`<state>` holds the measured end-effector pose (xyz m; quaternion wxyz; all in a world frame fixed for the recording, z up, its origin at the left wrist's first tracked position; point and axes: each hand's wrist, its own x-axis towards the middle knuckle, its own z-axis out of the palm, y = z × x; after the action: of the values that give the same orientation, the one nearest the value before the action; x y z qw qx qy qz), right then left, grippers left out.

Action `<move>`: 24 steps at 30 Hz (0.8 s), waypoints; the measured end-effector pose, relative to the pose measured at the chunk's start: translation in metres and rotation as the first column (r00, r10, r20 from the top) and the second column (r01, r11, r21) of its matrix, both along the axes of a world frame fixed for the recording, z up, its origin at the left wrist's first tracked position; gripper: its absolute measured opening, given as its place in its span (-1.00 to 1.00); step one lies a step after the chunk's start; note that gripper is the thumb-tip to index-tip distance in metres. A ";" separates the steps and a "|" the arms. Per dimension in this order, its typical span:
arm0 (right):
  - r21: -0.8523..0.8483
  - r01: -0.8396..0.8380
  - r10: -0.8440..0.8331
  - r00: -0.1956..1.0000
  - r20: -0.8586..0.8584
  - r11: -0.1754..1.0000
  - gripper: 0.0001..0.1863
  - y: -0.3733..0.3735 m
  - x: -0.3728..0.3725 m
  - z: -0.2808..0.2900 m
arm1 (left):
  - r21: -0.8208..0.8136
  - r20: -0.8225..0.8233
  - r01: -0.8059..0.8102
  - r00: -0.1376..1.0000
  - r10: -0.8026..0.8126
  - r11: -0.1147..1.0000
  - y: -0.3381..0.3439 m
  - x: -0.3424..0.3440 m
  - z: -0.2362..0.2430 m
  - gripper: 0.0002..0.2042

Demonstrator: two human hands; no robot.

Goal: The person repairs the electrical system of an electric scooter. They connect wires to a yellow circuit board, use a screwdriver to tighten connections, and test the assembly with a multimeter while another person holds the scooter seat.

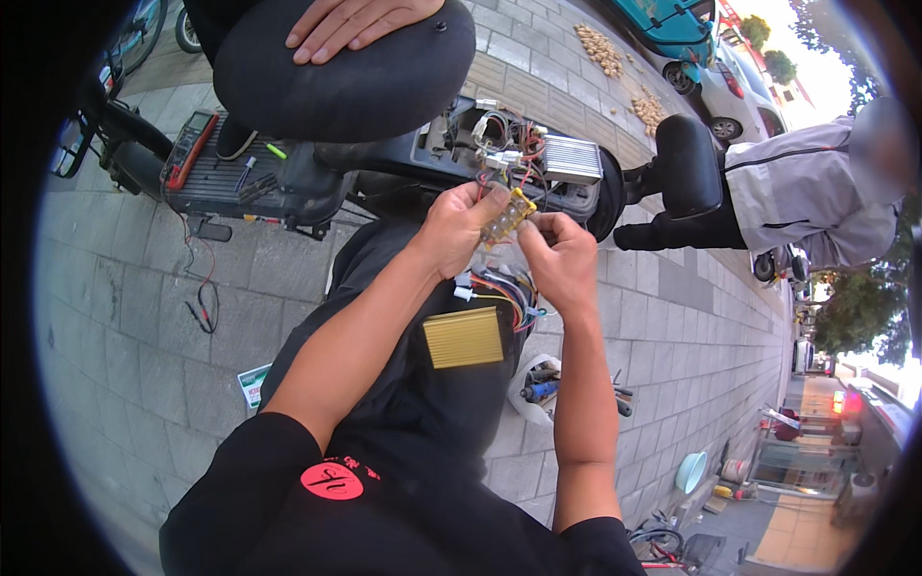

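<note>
The gold box (pixel 464 338) rests on the lap (pixel 413 408), likely the weightier piece, stiff and ridged, best taken by its sides, since its wires (pixel 509 288) look soft and easily strained; the block (pixel 507 216), clear with yellow edges, is between the two hands, in front of the scooter (pixel 392 161); it looks light, stiff and perhaps brittle, so the edges should make the safest hold; the left hand (pixel 459 228) pinches it between thumb and fingers; the right hand (pixel 562 254) has thumb and forefinger drawn close at its edge, though whether they grip the block or a wire I cannot tell; around these, a person in grey (pixel 797 192) is beyond the scooter's right end; the seat (pixel 346 91), with another person's hand (pixel 365 24) on it, overhangs its left part; a tool bag (pixel 526 401) sits to the right of the gold box; the silver box (pixel 572 158) and loose cables (pixel 499 139) crowd the space behind the block and could snag it; a meter (pixel 192 149) lies on the footboard (pixel 216 187).
</note>
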<state>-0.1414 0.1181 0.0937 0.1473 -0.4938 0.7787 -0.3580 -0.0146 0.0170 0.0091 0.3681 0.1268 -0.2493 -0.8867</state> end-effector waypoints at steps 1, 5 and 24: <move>0.016 0.010 -0.010 0.999 0.047 1.000 -0.69 -0.001 0.002 0.003 | -0.013 0.009 -0.003 1.000 0.003 1.000 0.000 0.001 -0.003 -0.73; 0.078 0.010 -0.017 0.996 0.092 0.997 -0.67 0.001 0.004 0.005 | -0.024 0.020 -0.013 1.000 0.014 1.000 0.000 0.001 -0.010 -0.72; -0.005 -0.044 0.043 0.927 0.372 0.999 -0.73 0.008 -0.010 -0.008 | 0.094 0.041 0.014 0.999 -0.018 0.995 0.004 0.007 0.005 -0.73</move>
<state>-0.1510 0.1262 0.0859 0.3008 -0.4338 0.7261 -0.4406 -0.0081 0.0206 0.0139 0.3491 0.1604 -0.2159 -0.8976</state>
